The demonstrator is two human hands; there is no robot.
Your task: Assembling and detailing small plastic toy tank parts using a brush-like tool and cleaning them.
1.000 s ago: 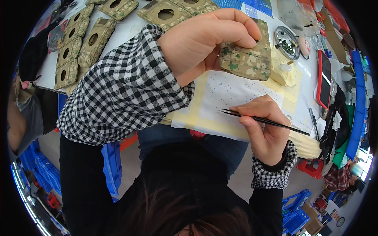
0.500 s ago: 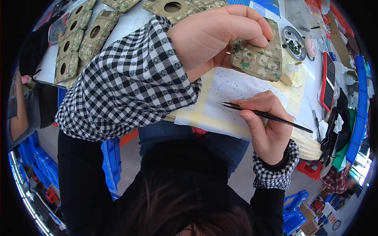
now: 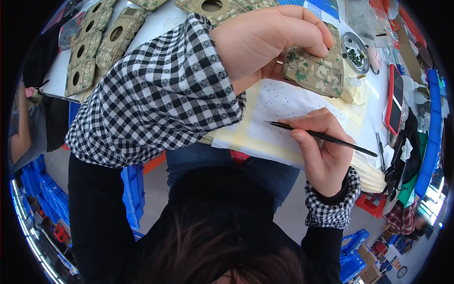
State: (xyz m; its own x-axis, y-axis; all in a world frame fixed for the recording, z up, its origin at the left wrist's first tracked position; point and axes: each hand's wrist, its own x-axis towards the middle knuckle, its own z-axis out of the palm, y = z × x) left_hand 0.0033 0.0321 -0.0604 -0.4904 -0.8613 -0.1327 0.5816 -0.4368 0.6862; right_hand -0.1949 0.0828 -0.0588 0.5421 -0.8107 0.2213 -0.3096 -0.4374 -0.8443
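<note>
My left hand [image 3: 279, 40] is closed on a camouflage-patterned, box-like piece [image 3: 314, 71], held above the far side of a white sheet [image 3: 269, 106]. Its fingers curl over the top of the piece and hide part of it. In my right hand [image 3: 326, 146] is a pair of black tweezers [image 3: 326, 137], pinched between thumb and fingers. The tips point left, just over the sheet, and look pressed together. Tiny dark and shiny specks lie scattered over that sheet. I cannot make out anything between the tips.
More camouflage pieces with round holes [image 3: 80, 52] line the table's far left. A round metal dish [image 3: 354, 52] with small dark green bits stands at the right, near a red-cased phone [image 3: 394, 99]. Another person's arm [image 3: 21, 128] shows at the far left.
Both hands stay in nearly the same places; the view has shifted slightly. The tweezer tips, a little apart before, now appear closed together.
</note>
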